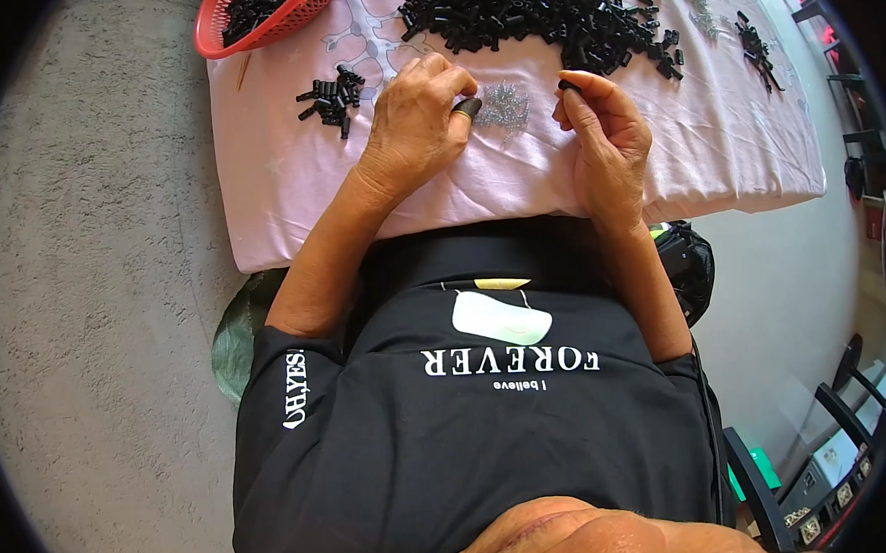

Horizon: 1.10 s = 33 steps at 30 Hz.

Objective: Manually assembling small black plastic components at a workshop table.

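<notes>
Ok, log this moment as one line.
left hand: on small silvery parts | right hand: pinching black tube piece | pink cloth: black pieces pile

Near strip of the desk (290, 224) lies open. Far passage is obstructed by the large black pile (540, 16), small pile (331, 97) left, red basket (264, 13) far left.

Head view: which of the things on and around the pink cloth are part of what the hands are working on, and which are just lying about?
In use:
left hand, dark cap on a fingertip
right hand, pinching a small black piece
silvery bits
big black pile
small black pile
red basket
pink cloth

Lying about:
green bag
black bag
chairs
</notes>
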Motion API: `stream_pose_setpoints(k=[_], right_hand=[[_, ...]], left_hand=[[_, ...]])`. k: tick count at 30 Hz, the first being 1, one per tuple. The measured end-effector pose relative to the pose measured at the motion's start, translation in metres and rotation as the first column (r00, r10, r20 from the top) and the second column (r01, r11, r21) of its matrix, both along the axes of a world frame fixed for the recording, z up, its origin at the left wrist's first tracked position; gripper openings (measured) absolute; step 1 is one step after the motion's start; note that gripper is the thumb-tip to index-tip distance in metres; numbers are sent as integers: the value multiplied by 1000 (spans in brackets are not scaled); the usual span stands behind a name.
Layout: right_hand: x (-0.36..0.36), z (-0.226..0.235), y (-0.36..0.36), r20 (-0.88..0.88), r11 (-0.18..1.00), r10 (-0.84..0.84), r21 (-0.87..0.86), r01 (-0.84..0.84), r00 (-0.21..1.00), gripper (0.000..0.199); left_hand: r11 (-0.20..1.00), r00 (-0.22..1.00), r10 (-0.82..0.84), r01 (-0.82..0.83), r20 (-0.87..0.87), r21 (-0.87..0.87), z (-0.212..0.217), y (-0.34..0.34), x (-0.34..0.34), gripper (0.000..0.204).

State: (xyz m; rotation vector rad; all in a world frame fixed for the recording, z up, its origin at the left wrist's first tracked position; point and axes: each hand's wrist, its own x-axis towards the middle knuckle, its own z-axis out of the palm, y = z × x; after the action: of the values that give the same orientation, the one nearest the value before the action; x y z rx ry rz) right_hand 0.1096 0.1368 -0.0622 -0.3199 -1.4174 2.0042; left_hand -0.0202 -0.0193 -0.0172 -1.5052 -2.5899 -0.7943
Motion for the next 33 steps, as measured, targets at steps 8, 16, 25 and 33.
stream_pose_setpoints(k=[8, 16, 25, 33], right_hand=[[1, 4, -1, 30, 997, 33, 67, -35, 999, 14], [-4, 6, -10, 61, 967, 39, 250, -53, 997, 9], [-5, 8, -11, 123, 862, -24, 505, -41, 992, 7], [-4, 13, -12, 180, 763, -68, 643, -65, 981, 9]], left_hand=[[999, 999, -31, 31, -22, 30, -2, 3, -1, 16], [987, 847, -107, 26, 520, 161, 9, 7, 13, 17], [970, 802, -140, -7, 580, 244, 6, 11, 21, 29], [959, 933, -19, -85, 359, 271, 9, 14, 22, 25]])
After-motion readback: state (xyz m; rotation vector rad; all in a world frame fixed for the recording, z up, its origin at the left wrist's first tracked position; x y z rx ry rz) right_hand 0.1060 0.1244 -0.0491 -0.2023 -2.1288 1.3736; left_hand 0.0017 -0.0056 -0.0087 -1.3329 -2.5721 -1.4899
